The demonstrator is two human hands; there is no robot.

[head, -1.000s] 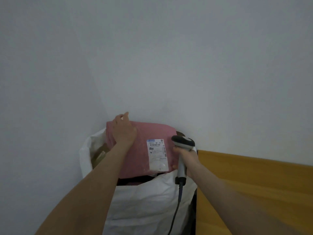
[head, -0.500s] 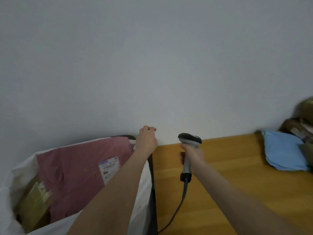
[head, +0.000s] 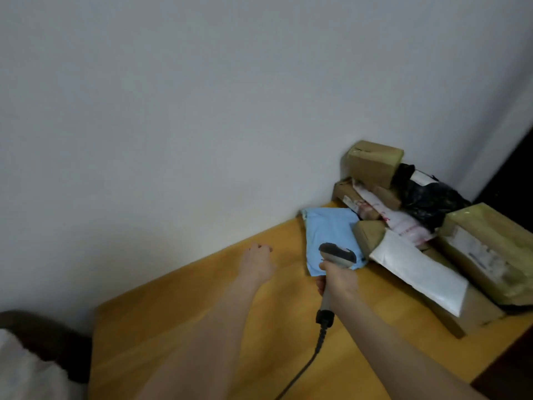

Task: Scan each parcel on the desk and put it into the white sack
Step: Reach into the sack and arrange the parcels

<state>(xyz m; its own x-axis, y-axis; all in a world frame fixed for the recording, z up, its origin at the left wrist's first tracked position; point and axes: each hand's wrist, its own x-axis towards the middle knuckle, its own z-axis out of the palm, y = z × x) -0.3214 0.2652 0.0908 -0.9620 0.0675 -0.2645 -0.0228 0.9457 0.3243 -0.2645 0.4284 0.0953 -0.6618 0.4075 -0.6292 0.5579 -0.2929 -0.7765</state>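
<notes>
My right hand point(head: 336, 280) grips the handle of a grey barcode scanner point(head: 336, 255), whose head hangs over the near corner of a light blue parcel point(head: 328, 226). My left hand point(head: 258, 262) hovers over the wooden desk point(head: 187, 327), left of the blue parcel, fingers loosely curled and holding nothing. A pile of parcels sits at the desk's right end: a white mailer point(head: 421, 269), brown boxes point(head: 373, 163), a black bag point(head: 429, 199) and a large taped box point(head: 487, 249). Only an edge of the white sack point(head: 26, 373) shows at bottom left.
A pale wall runs along the back of the desk. The scanner's black cable point(head: 305, 368) trails down toward me across the desktop. A dark object point(head: 43, 333) stands beside the sack. The desk's right edge drops into dark space.
The view has swung right, from the sack to the parcel pile. My left hand let go of the pink parcel, left in the sack, and moved out over the desk. The scanner moved toward the blue parcel.
</notes>
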